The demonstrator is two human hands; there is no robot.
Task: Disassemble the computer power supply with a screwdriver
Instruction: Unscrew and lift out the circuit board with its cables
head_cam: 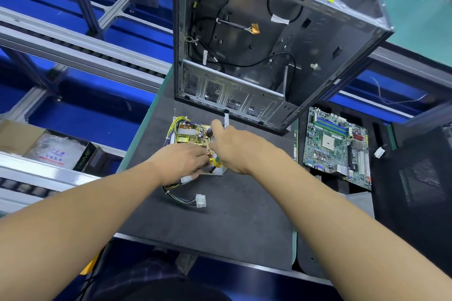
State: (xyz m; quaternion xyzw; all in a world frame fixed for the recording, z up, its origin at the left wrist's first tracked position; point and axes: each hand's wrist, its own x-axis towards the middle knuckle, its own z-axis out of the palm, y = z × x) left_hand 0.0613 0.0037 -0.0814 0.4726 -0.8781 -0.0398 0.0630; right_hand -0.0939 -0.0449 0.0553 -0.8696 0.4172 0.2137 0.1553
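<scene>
The opened power supply (189, 134) lies on the dark mat (234, 215), its circuit board with coils, capacitors and yellow wires exposed. My left hand (181, 164) rests on its near edge, fingers curled over the board and a white connector. My right hand (234, 149) is over the right side of the unit, index finger stretched forward, and holds a screwdriver with a green and yellow handle (216, 162) under the palm. A cable bundle ending in a white plug (200, 200) trails toward me.
An empty computer case (269, 39) stands open just behind the power supply. A motherboard (337, 146) lies to the right, with a black perforated panel (420, 178) beyond it. Conveyor rails (80, 49) and a box of bagged parts (56, 151) are on the left.
</scene>
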